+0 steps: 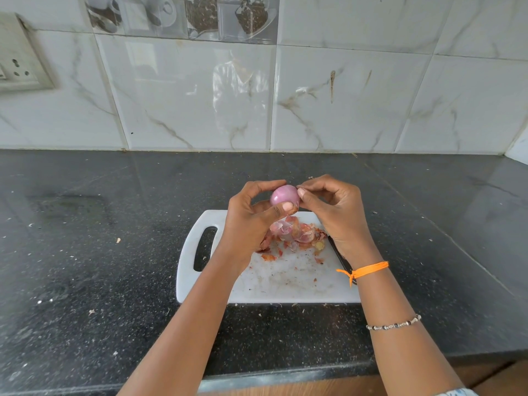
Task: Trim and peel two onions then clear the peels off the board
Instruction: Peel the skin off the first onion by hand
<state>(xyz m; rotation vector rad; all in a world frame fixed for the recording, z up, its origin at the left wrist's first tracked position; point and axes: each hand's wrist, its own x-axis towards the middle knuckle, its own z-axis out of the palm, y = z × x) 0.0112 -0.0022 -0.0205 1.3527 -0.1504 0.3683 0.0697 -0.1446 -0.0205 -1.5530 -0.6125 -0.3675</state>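
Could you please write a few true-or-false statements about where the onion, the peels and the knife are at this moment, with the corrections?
1. The onion lies on the cutting board. False: both hands hold it up in the air, above the board's far edge.
2. The left hand grips the onion with thumb and fingers curled round it. True.
3. The peels are piled on the dark counter, left of the board. False: the pile sits on the board, below the hands.
4. The right hand holds the knife. False: the knife lies on the board under the right wrist, and the right fingers pinch at the onion's side.
5. An orange thread circles the right wrist. True.
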